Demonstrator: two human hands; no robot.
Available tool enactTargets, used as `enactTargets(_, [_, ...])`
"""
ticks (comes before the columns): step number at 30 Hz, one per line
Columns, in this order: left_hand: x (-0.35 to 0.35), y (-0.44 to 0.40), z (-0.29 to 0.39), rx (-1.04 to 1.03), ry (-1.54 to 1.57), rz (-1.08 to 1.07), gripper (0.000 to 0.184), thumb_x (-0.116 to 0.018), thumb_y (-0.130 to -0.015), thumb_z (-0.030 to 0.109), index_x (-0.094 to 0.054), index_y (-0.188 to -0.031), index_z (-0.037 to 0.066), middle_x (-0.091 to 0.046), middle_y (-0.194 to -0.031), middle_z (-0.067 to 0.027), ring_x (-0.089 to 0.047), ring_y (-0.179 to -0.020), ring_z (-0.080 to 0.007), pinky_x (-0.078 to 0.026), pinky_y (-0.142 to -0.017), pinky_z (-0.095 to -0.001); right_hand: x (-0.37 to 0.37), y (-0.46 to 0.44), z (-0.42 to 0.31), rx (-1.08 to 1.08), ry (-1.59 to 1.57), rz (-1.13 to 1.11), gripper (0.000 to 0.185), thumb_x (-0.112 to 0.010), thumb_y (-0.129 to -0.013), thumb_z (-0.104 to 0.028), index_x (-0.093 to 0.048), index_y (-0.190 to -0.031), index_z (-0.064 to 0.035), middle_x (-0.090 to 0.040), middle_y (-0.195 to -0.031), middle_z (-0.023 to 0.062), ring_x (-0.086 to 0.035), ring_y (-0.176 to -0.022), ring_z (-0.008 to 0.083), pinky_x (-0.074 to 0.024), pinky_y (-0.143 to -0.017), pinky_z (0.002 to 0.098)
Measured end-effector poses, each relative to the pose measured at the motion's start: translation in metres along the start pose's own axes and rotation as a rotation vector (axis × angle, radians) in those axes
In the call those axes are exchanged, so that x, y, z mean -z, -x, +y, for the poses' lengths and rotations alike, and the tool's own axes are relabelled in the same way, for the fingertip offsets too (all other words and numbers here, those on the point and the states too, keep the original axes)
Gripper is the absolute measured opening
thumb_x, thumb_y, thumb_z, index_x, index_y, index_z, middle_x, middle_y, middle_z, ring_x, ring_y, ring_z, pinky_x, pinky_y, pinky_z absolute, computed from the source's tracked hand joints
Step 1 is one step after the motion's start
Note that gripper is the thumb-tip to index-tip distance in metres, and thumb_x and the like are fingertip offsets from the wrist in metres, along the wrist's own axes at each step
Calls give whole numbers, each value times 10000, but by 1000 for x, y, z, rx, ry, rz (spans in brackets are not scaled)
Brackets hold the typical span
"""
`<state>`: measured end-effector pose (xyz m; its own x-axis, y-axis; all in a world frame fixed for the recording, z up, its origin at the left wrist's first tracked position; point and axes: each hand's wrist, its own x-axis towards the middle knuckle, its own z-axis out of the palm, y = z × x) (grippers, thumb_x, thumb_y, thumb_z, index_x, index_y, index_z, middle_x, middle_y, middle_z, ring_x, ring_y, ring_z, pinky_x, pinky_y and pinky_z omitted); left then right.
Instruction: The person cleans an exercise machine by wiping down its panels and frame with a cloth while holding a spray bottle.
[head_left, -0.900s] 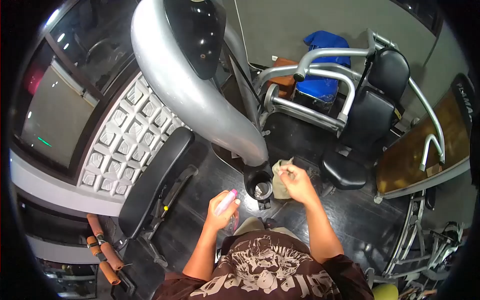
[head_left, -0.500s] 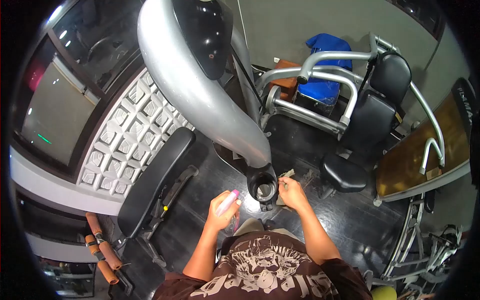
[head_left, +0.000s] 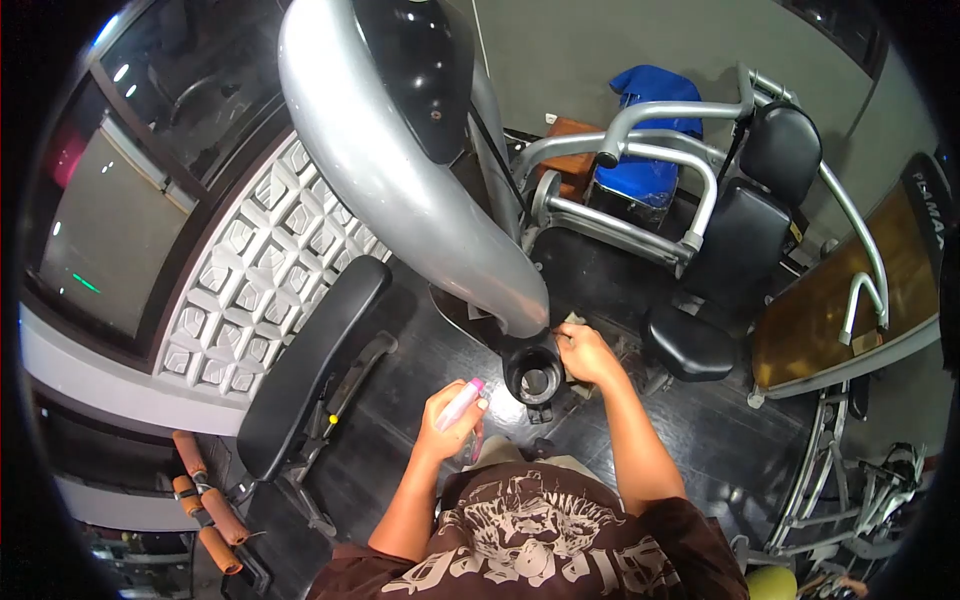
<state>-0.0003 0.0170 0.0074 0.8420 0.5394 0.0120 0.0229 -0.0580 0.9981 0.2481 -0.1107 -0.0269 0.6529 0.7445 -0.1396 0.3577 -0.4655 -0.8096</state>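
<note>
The left hand (head_left: 450, 422) keeps its grip wrapped around a pink-capped bottle (head_left: 459, 406), left of the black cup holder (head_left: 533, 375). The right hand (head_left: 587, 354) grip is closed on a partly hidden cloth (head_left: 581, 388) beside the cup holder, near the silver tube (head_left: 430, 205).

White letters (head_left: 929, 210) ending in "MAX" mark the black panel (head_left: 920, 203) at right.

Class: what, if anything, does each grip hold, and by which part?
Left grip: a pink-topped bottle, around its body. Right grip: a cloth, mostly hidden, so the part held cannot be told.
</note>
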Motion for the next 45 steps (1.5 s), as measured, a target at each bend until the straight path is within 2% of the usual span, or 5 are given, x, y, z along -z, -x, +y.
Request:
enactTargets(11, [54, -10, -11, 12, 110, -30, 149, -668, -915, 79, -603, -815, -12, -552, -753, -44, -615, -562, -129, -483, -510, -277, 35, 37, -44, 32, -351, 32, 280, -649, -968, -202, -696, -1134, 18, -729, -1019, 66, -627, -933, 114, -497, -856, 296])
enactTargets(22, [157, -18, -30, 196, 64, -155, 149, -690, -900, 86, -589, -839, -5, -551, -735, -30, -618, -558, -133, -488, -514, -283, -21, 59, -128, -2, -620, 237, 198, -674, -935, -150, -678, -1041, 17, -672, -950, 4, -572, -927, 72, -463, -845, 260])
enactTargets(31, [211, -43, -32, 126, 25, -289, 190, -698, -910, 132, -608, -799, 6, -561, -726, -30, -629, -581, -124, -497, -540, -279, -70, 54, -156, -12, -456, 354, 142, -675, -918, -118, -688, -1001, -3, -659, -894, -9, -563, -840, 71, -462, -777, 251])
enactTargets(35, [225, -49, -33, 0, 31, -302, 197, -710, -907, 159, -634, -808, 6, -585, -740, -42, -642, -604, -125, -503, -568, -287, -102, 59, -164, -100, -502, 402, 156, -663, -937, -135, -698, -1025, -11, -658, -893, -17, -565, -843, 72, -462, -778, 254])
enactTargets(45, [242, -62, -31, 153, -7, -520, 211, -707, -926, 196, -631, -838, 20, -637, -701, -32, -636, -578, -113, -490, -549, -274, -172, 68, -152, -311, -557, 350, 207, -678, -942, -164, -688, -1069, -1, -662, -950, -10, -576, -881, 72, -453, -813, 242])
